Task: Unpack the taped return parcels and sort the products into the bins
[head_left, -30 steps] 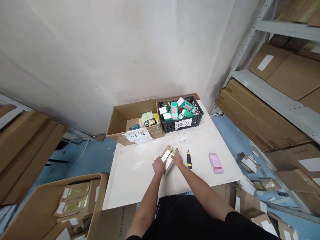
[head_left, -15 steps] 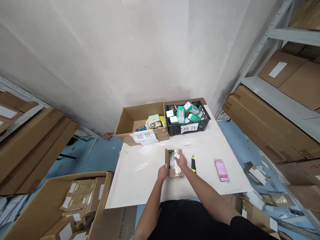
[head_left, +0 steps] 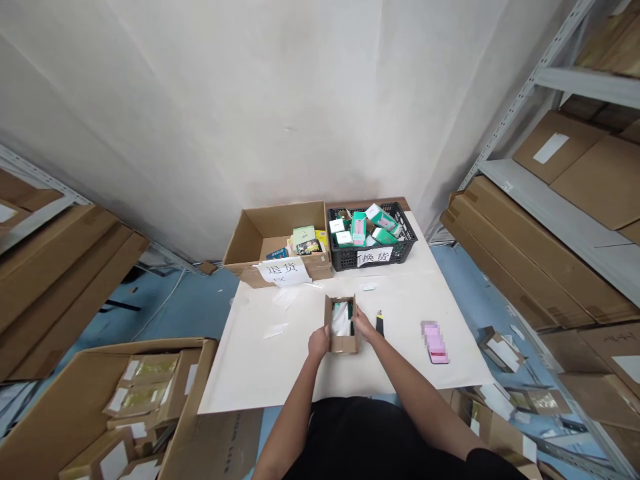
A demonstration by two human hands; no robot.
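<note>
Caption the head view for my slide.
Left hand and right hand hold a small open cardboard box at a white table, utility knife nearby.

Even, diffuse light; white tabletop [head_left: 260, 373] bright. Soft shading low on wall [head_left: 300, 120] behind black basket [head_left: 343, 258]. Wide-angle distortion slants side shelving [head_left: 590, 85]. Pink phone-shaped item [head_left: 436, 345] pixelated. Detail inside opened carton [head_left: 343, 345] soft. Black shirt [head_left: 350, 440] nearly featureless.

L forearm [head_left: 295, 407] & R forearm [head_left: 415, 397] are extended fwd, angled inwd. L hand [head_left: 319, 342] is curled in a grip; R hand [head_left: 365, 326] is set slightly farther fwd, partly hidden.
</note>
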